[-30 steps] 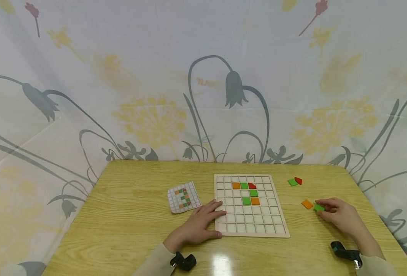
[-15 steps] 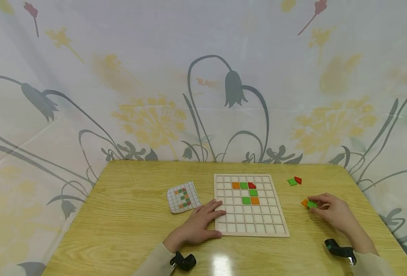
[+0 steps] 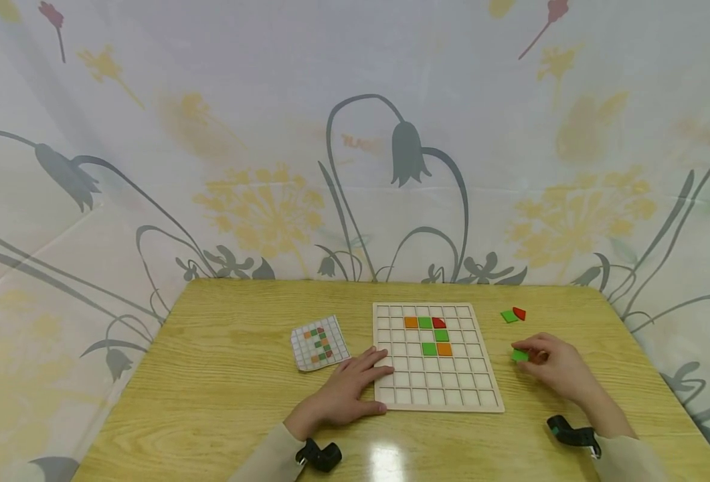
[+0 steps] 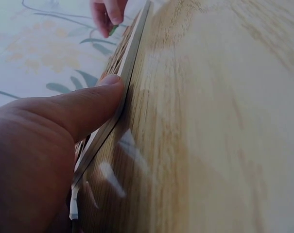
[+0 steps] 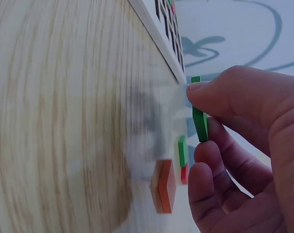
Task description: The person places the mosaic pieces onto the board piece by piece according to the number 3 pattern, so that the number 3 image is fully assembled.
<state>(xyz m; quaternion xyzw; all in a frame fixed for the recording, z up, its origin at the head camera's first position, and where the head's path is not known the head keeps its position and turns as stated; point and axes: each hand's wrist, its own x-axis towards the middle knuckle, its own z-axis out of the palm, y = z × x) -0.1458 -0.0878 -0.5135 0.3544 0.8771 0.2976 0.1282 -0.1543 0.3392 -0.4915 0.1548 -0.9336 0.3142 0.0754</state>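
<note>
Between the thumb and fingers of my right hand (image 3: 556, 368) a square green tile (image 3: 520, 355) is pinched. The right wrist view shows this green tile (image 5: 200, 121) edge-on, lifted above the table. An orange tile (image 5: 166, 187) lies on the table below the hand; in the head view the hand mostly covers it. My left hand (image 3: 345, 393) rests spread at the left edge of the wooden grid board (image 3: 463, 398), fingertips over its rim and thumb at the near corner. Several orange, green and red tiles (image 3: 429, 349) sit in the board's upper cells.
A small printed card (image 3: 302, 361) with a coloured grid pattern lies left of the board. Right of the board's far part lie a loose green tile (image 3: 509, 316) and a red rounded tile (image 3: 519, 313). A patterned cloth (image 3: 270, 134) hangs behind the wooden table (image 3: 222, 375).
My right hand has picked the green tile up from the table and carried it left, past the orange tile, toward the board. My left hand has stayed put.
</note>
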